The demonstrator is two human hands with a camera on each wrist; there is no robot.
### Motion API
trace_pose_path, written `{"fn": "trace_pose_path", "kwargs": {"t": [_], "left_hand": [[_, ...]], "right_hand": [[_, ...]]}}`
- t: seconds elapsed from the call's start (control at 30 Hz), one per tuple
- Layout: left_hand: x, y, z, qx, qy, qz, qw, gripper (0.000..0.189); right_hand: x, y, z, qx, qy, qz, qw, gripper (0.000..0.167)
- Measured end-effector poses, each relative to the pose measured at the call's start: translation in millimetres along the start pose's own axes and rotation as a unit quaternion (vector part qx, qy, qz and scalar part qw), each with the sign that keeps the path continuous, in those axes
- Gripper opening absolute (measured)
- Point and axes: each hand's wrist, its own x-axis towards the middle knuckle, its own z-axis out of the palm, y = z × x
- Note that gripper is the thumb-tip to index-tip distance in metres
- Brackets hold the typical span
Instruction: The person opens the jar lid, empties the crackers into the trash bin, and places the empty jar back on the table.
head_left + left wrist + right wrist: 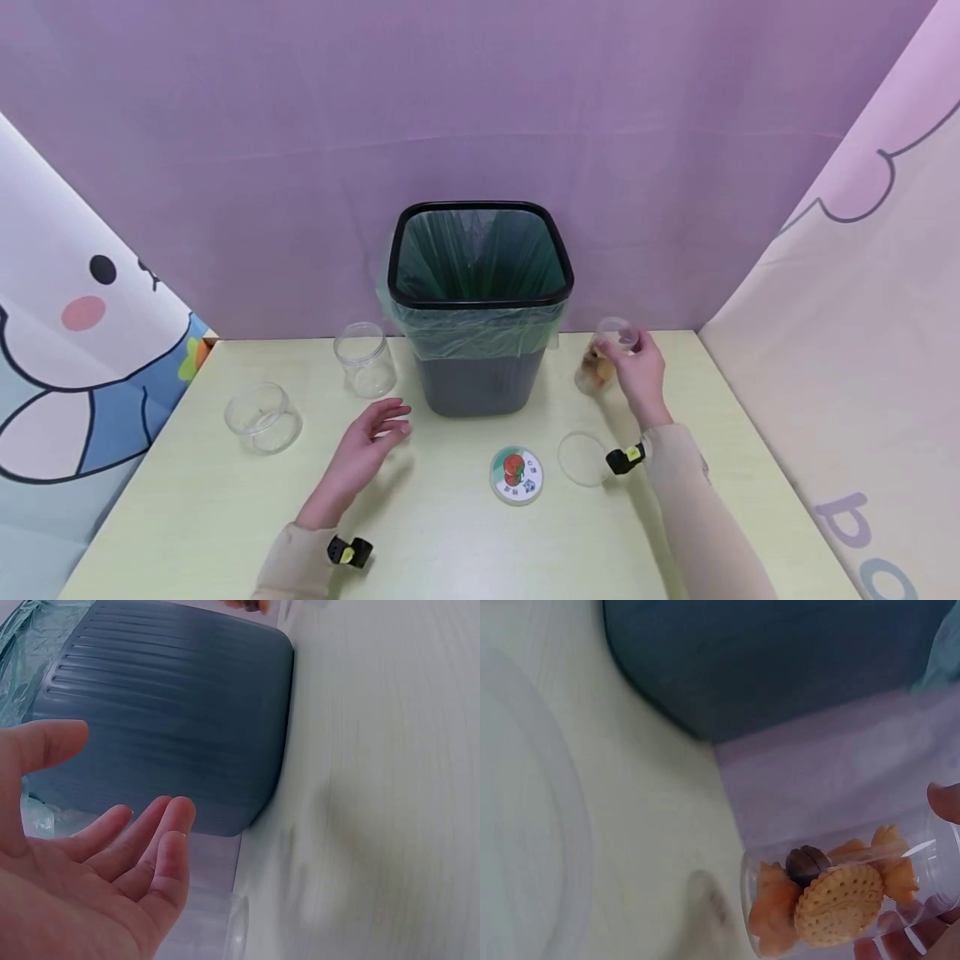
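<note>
My right hand [641, 375] grips a clear plastic jar [597, 367] near its rim, to the right of the trash bin. Inside that jar, in the right wrist view, lie a round biscuit [838, 906], a dark brown piece [806, 865] and several orange-brown snack pieces [774, 915]. My left hand [366, 446] hovers over the table left of the bin, holding nothing, its fingers loosely bent. The grey trash bin [480, 383], lined with a green bag [450, 329], stands upright between the hands.
Two other clear jars stand on the left: one [367, 362] beside the bin, a wider one [264, 419] nearer the left edge. A printed round lid [517, 475] and a clear ring-like lid [583, 458] lie in front of the bin. A purple curtain [300, 167] hangs behind.
</note>
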Motion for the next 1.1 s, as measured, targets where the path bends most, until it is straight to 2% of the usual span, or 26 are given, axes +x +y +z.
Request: {"fn": "trace_pose_path", "kwargs": {"t": [0.27,0.43,0.6,0.8,1.1], "left_hand": [[1.7,1.5,12.2,0.010,-0.028,0.035,0.9989,0.053],[0.3,5.0,24.4,0.006,-0.047,0.059,0.9971,0.056],[-3.4,9.1,43.1,0.001,-0.078,0.061,0.9951,0.062],[-4.9,12.0,68.9,0.000,-0.124,0.058,0.9906,0.068],[-3.8,20.2,97.1,0.011,-0.157,0.075,0.9846,0.077]], "right_hand": [[-38.3,-28.9,3.5,0.016,-0.029,-0.012,0.9994,0.072],[-61.8,-38.4,8.3,0.023,-0.058,-0.015,0.9979,0.065],[-82.7,-39.7,15.0,0.041,-0.098,-0.009,0.9943,0.063],[-105.0,-43.7,24.1,0.066,-0.128,-0.015,0.9894,0.058],[-136.5,-55.4,41.1,0.095,-0.187,-0.034,0.9772,0.053]]}}
